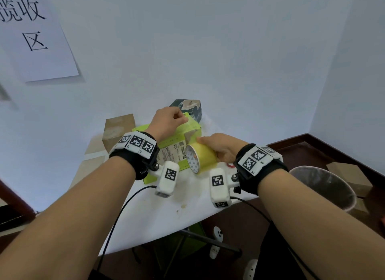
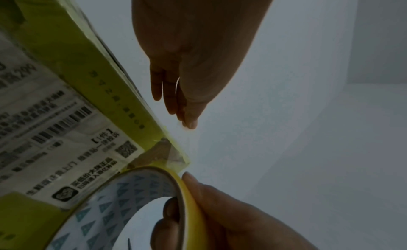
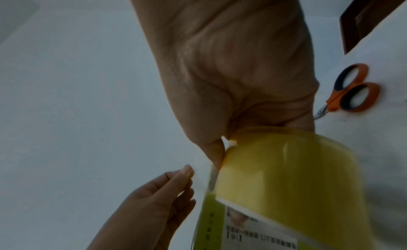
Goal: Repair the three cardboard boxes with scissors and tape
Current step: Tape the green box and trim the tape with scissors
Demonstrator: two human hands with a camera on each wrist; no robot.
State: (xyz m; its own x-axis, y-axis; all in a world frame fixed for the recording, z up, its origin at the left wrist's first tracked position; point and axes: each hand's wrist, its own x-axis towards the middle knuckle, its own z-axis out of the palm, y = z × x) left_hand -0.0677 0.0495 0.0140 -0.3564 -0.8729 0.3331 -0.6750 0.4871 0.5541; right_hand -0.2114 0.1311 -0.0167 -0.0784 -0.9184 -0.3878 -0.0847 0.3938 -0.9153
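A yellow-green box [image 1: 166, 143] with a white shipping label [image 2: 55, 131] lies on the white table [image 1: 158, 213]. Its right far corner is torn, showing brown card [image 2: 163, 152]. My left hand [image 1: 183, 119] is over the box's far edge, thumb and fingers pinched together on the end of a clear tape strip [image 2: 177, 84]. My right hand [image 1: 210, 143] grips the yellow tape roll [image 1: 201, 160] at the box's right edge, fingers inside its core [image 2: 169, 212]. Orange-handled scissors [image 3: 352, 90] lie on the table to the right of that hand. A brown box [image 1: 117, 131] and a dark printed box [image 1: 187, 107] stand behind.
The wall rises close behind the boxes. A bin with a clear liner [image 1: 325, 186] stands off the table's right edge, with more brown boxes [image 1: 350, 177] on the floor beyond. The table's near part is bare white cloth with a few stains.
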